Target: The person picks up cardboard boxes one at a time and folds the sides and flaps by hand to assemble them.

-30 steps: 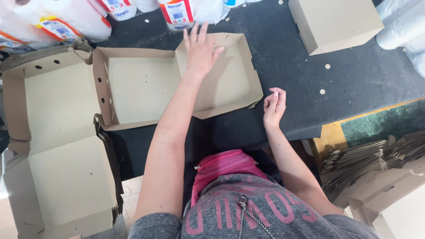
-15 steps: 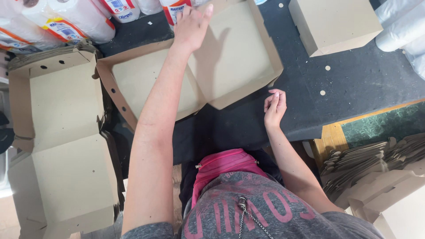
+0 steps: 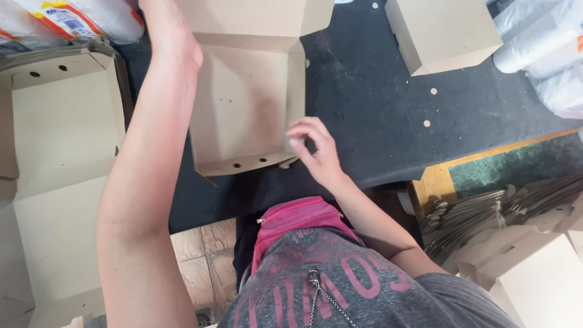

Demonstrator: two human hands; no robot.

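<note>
A brown cardboard box blank (image 3: 243, 103), half folded, lies on the dark table top (image 3: 376, 109) with one tray toward me and its other half standing up at the far edge. My left hand (image 3: 167, 30) reaches over the box's left side and holds the raised far part. My right hand (image 3: 313, 149) touches the near right corner of the tray with curled fingers.
A stack of flat box blanks (image 3: 54, 158) lies at the left. A folded closed box (image 3: 440, 33) stands at the far right, plastic-wrapped rolls (image 3: 540, 54) beside it. Packaged rolls (image 3: 79, 18) sit at the far left. More flat blanks (image 3: 504, 212) are stacked below the table at right.
The box has been turned and pulled toward me, one half now raised. My left arm moved with it. My right hand moved from the table edge to the box's near corner.
</note>
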